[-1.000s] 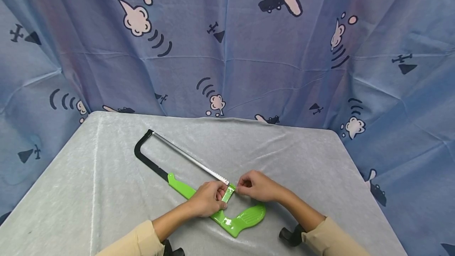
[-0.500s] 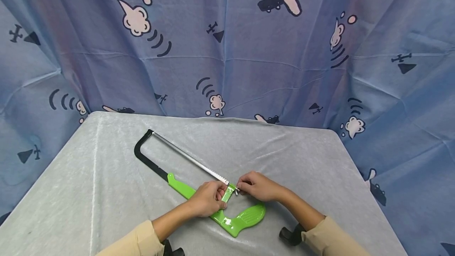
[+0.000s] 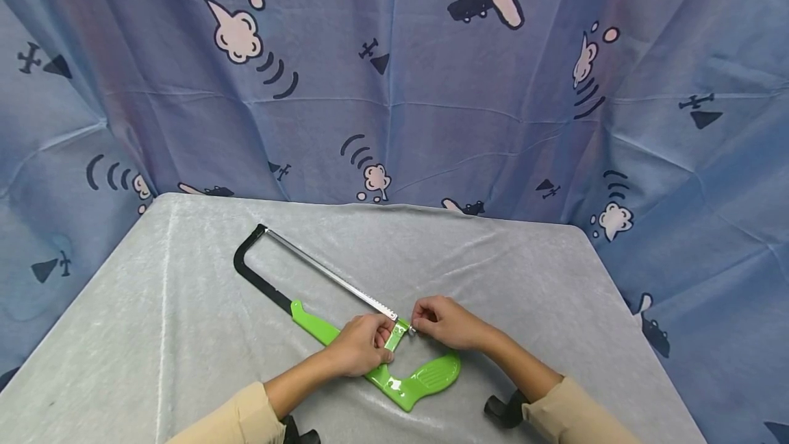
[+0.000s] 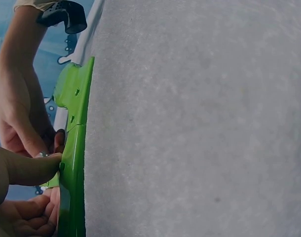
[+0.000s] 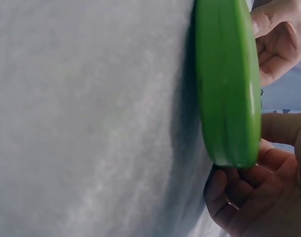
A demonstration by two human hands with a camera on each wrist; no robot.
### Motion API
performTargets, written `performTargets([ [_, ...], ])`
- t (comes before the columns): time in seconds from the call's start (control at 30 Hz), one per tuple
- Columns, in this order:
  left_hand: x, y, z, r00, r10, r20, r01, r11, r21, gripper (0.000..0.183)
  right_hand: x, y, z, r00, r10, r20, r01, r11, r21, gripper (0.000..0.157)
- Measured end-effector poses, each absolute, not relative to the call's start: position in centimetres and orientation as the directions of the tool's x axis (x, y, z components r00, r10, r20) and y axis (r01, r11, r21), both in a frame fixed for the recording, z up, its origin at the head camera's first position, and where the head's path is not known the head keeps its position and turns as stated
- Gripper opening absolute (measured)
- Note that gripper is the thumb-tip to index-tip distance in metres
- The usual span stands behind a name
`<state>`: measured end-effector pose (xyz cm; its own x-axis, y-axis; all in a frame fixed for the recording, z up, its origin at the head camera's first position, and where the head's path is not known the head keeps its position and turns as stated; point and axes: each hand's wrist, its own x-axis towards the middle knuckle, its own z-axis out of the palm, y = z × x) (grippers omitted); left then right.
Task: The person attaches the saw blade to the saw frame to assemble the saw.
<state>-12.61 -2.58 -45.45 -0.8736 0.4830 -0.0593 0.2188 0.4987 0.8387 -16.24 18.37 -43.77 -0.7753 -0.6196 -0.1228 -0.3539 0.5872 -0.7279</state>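
Observation:
A hacksaw (image 3: 314, 326) with a green handle, black front frame and silver blade (image 3: 327, 271) lies on the cloth, its blade side away from me. My left hand (image 3: 357, 347) grips the green upright near the blade's right end, with the thumb showing against it in the left wrist view. At the end of that upright, thumb and fingertips of my right hand (image 3: 450, 323) pinch a small silver wing nut (image 3: 411, 329), mostly covered by them. In the right wrist view the handle's rounded end (image 5: 229, 89) hides part of the fingers.
A pale grey velvety cloth (image 3: 505, 266) covers the table. Behind it hangs a blue curtain (image 3: 320, 122) printed with planes and clouds. Black wrist mounts (image 3: 507, 410) sit below both forearms, close to the tabletop.
The right fingers turn slightly at the wing nut, which was hidden at first, showed its wings half a second ago, and is now partly covered. The left hand and hacksaw stay put.

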Motion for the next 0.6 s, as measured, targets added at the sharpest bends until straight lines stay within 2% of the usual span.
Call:
performTargets([
  [0.3, -12.64, -2.62, -45.49, -0.873, 0.484, -0.066, 0.213, 0.499, 0.84, 0.029, -16.09, 18.22, -43.58, -0.782, -0.611, -0.123, -0.347, 0.59, -0.729, 0.015],
  [0.47, -12.61, -2.62, -45.49, -0.873, 0.485, -0.057, 0.219, 0.495, 0.841, 0.028, -15.93, 17.98, -43.54, -0.785, -0.609, -0.111, -0.385, 0.62, -0.684, 0.024],
  [0.6, -12.59, -2.61, -45.47, -0.874, 0.484, -0.052, 0.225, 0.496, 0.839, 0.028, -15.85, 17.85, -43.45, -0.788, -0.605, -0.111, -0.397, 0.639, -0.659, 0.023],
])
